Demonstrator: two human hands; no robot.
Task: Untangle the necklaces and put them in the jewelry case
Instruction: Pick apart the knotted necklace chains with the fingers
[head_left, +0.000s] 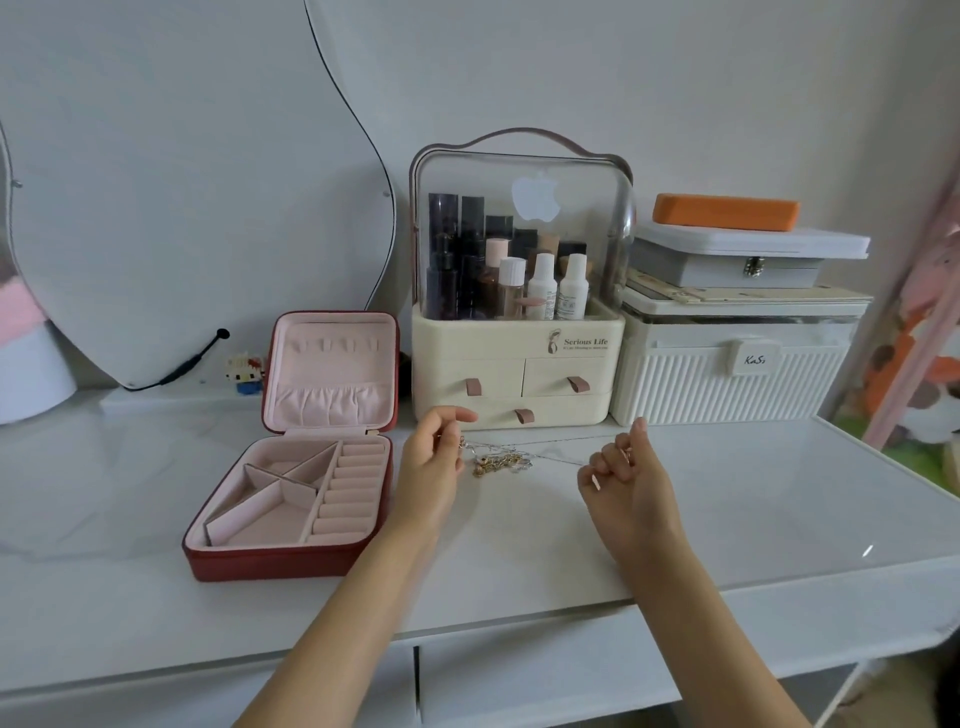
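Between the two hands, a thin silver chain (524, 451) runs taut just above the white surface (727, 519). Left hand (434, 467): fingers (460, 415) curled, pinching the chain's left end. Right hand (626, 467): fingers (610, 457) clenched around the chain's right end, index finger sticking up.

Just right of the left fingers and below the taut chain, the tangled necklaces (501, 462) sit as a small gold-and-silver clump on the surface. Can't tell how many pieces are in the knot, or whether the taut chain is clear of it.

Left of the left fingers, just beside the wrist: red jewelry case (291, 564), lid open and standing upright, pink lining. Base has divided compartments on its left side and ring rolls on its right. No necklace seen in it.

Beyond the fingers, against the wall: cream cosmetic organizer (514, 364) with clear domed cover, bottles inside, three drawers with pink pull tabs. The left fingers overlap its bottom drawer in view.

Beyond and right of the right fingers: white ribbed storage box (727, 389), with a grey latched box (748, 260) and an orange case (724, 211) stacked on top.

Far left of the fingers: curved-edge mirror (182, 182) leaning at the wall, small brick figure (244, 371) at its foot.
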